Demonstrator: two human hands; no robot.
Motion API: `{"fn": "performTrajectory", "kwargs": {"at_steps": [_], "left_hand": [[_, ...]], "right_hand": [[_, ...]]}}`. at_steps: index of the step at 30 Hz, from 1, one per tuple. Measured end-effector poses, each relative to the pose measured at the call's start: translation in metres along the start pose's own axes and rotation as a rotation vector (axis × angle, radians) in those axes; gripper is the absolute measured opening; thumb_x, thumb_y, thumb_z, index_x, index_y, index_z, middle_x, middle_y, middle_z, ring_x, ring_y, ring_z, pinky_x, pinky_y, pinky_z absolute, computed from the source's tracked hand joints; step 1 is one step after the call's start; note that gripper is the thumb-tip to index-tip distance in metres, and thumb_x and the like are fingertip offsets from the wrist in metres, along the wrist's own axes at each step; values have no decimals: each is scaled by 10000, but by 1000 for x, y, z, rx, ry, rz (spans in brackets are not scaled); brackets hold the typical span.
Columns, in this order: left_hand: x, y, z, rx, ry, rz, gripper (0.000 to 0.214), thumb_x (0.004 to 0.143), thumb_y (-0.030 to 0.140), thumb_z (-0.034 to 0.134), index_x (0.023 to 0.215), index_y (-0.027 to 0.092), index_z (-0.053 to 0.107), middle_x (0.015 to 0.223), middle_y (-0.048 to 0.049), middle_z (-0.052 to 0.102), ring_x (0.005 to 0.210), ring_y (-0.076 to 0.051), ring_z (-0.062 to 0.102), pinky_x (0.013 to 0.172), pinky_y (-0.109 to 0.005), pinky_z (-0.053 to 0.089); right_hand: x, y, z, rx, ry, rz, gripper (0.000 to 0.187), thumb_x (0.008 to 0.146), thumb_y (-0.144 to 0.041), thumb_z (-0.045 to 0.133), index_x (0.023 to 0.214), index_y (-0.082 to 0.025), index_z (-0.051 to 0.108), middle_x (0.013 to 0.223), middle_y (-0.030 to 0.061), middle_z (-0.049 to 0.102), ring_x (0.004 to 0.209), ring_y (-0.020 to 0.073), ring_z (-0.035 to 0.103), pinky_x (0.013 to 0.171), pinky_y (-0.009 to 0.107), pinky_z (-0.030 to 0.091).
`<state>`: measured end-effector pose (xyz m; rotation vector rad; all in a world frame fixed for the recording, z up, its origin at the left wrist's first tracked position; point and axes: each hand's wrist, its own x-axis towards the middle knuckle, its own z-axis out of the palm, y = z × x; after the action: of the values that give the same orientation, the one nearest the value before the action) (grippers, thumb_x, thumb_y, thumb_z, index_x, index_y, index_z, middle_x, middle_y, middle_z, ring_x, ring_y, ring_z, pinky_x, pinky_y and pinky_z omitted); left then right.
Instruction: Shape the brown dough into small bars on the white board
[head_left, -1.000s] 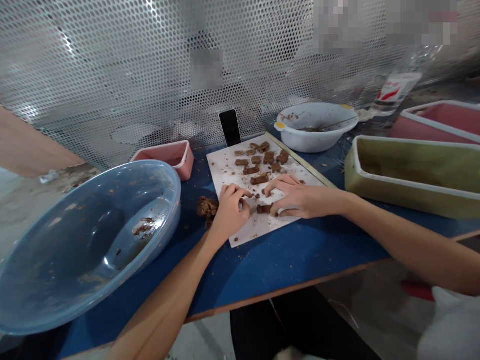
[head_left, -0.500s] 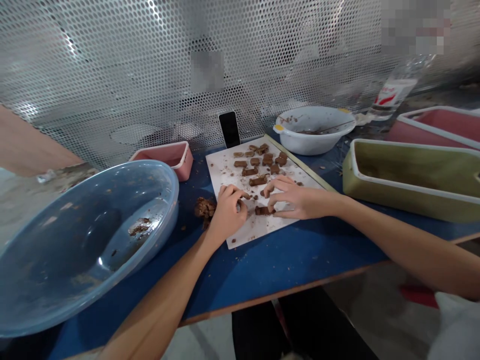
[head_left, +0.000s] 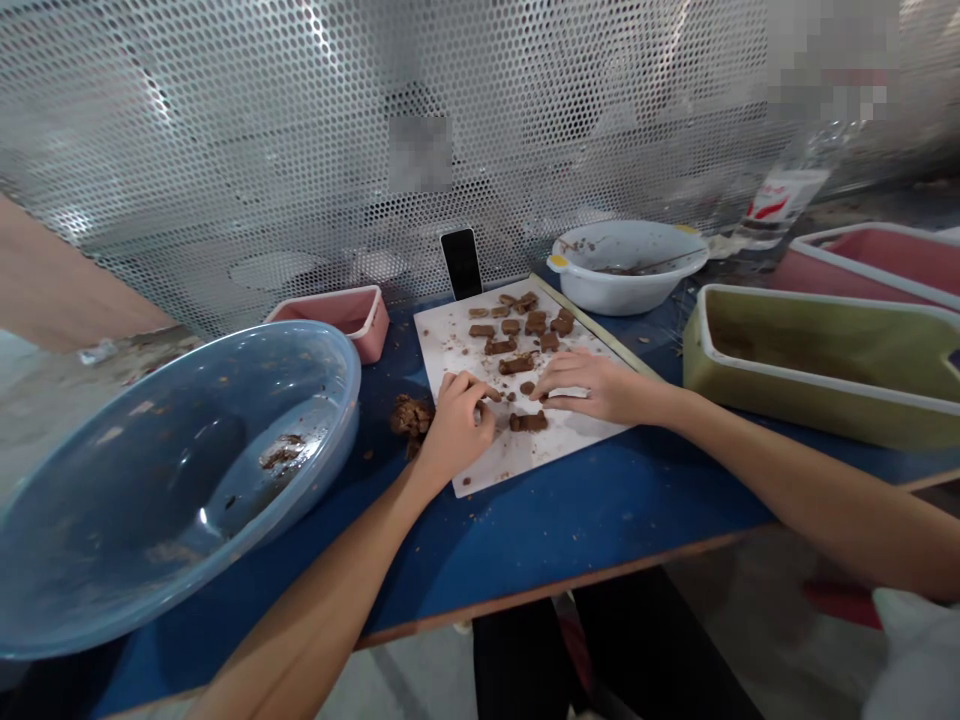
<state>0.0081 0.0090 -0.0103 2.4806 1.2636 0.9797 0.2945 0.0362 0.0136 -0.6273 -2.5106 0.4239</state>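
Observation:
A white board (head_left: pixel 491 470) carries several brown clay-like pieces, some shaped like small bars. My left hand (head_left: pixel 461 425) rests at the board's left edge, fingers curved, with a gap between thumb and forefinger and nothing visible in it. On the right, my right hand (head_left: pixel 600 388) has its fingertips drawn together on a small brown lump (head_left: pixel 542 397). Just below those fingertips lies a notched brown bar (head_left: pixel 529 422), untouched. A round brown bit (head_left: pixel 527 388) sits between the hands. A rough brown clump (head_left: pixel 410 415) lies on the blue table beside my left hand.
A large blue basin (head_left: pixel 330 440) stands at left, with a pink box (head_left: pixel 371 335) behind it. A phone (head_left: pixel 461 265) leans against the perforated metal screen. A white bowl (head_left: pixel 626 295), a green trough (head_left: pixel 795 385), a pink trough (head_left: pixel 825 270) and a bottle (head_left: pixel 780 205) stand to the right.
My right hand has lifted off the notched bar and shifted slightly up, its fingers now closer together. The left hand has barely moved.

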Motion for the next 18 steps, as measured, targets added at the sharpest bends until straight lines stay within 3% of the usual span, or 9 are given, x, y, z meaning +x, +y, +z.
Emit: {"fn": "performTrajectory", "kwargs": {"at_steps": [4,9,18], "left_hand": [[0,0,0,1,-1,-2,276,875,-10,589,982,219,698,1040,-74,636,1078,-277,558,1003,-464,535],[-1,-2,2,-10,-6,-7,265,880,4,589,988,221,697,1054,-74,641,1087,-278,564,1005,-464,540],[-1,-3,5,-1,-14,0,256,893,6,596,990,223,689,1045,-70,626,1084,-276,554,999,-466,539]], "right_hand": [[1,-2,-3,4,26,7,268,1118,-431,625,1137,-231,802,1143,107,748,1105,253,684,1002,413,507],[-2,-6,-6,-4,17,5,233,1102,-407,633,1132,-230,781,1046,86,707,973,227,675,886,365,529],[-8,-12,-4,-9,-77,-12,160,1047,-295,623,1149,-222,721,1097,76,789,1035,236,708,1025,414,494]]}}
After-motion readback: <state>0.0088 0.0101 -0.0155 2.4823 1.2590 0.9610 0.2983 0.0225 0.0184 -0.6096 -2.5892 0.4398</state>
